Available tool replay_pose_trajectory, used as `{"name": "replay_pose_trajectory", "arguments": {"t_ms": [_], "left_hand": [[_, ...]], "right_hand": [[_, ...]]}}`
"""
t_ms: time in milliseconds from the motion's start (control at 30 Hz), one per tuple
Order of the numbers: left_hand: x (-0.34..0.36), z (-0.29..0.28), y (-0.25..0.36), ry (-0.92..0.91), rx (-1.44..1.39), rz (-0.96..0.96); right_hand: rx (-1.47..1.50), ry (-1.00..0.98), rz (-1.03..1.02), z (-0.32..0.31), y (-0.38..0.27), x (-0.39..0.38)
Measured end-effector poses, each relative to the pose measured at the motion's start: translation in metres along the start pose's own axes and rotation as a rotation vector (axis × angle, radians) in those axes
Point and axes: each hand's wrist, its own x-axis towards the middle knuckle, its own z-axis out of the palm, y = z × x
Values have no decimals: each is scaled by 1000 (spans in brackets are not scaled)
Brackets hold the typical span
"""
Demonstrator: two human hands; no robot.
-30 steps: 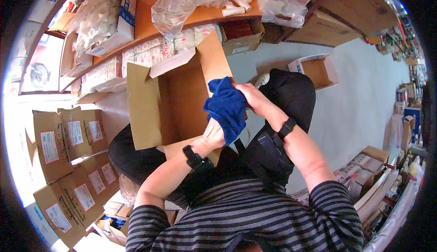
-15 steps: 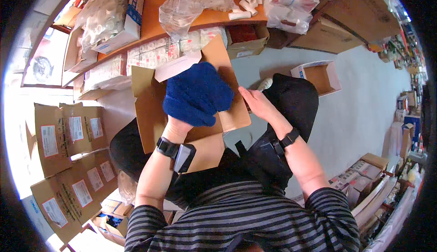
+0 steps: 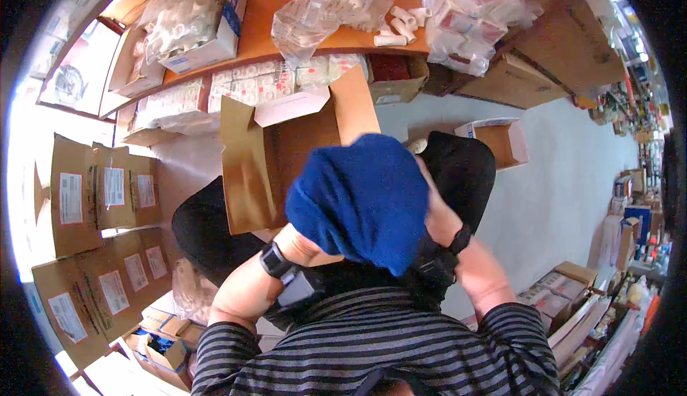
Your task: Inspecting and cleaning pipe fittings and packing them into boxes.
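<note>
While both forearms rise from the lower edge of the head view, a dark blue cloth (image 3: 365,199) is held up close beneath the camera, bunched into a rounded mass that hides most of both hands. Left hand (image 3: 304,242): only the heel and wrist show at the cloth's lower left edge; the fingers are tucked under or inside the fabric, so their spread cannot be told, though the hand plainly carries the cloth. Right hand (image 3: 433,206): pressed against the cloth's right side, fingers curled into the fabric and largely covered. Each wrist bears a dark band.

Directly behind the cloth stands an open cardboard box (image 3: 250,160), flaps up, with a white sheet (image 3: 290,106) lying across its top edge. Beyond it, an orange worktop (image 3: 286,9) carries a clear plastic bag (image 3: 333,6) of small white parts, loose white tubes (image 3: 397,27) and a bagged stack of packets (image 3: 472,9). Flat labelled cartons (image 3: 93,195) lie at left; a small open carton (image 3: 501,142) sits on the grey floor (image 3: 565,188) at right.
</note>
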Motion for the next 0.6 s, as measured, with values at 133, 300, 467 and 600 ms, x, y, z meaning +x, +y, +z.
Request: {"name": "replay_pose_trajectory", "arguments": {"t_ms": [133, 300, 467, 600], "left_hand": [[-14, 13, 4, -192, 266, 54], [-25, 11, 32, -199, 722, -140], [-50, -5, 40, -63, 1271, 283], [-86, -33, 27, -173, 2045, 59]], "right_hand": [[-403, -64, 179, -13, 48, -36], [-962, -131, 169, -63, 67, -76], [-829, 18, 20, -60, 31, -65], [474, -66, -289, -71, -23, -10]]}}
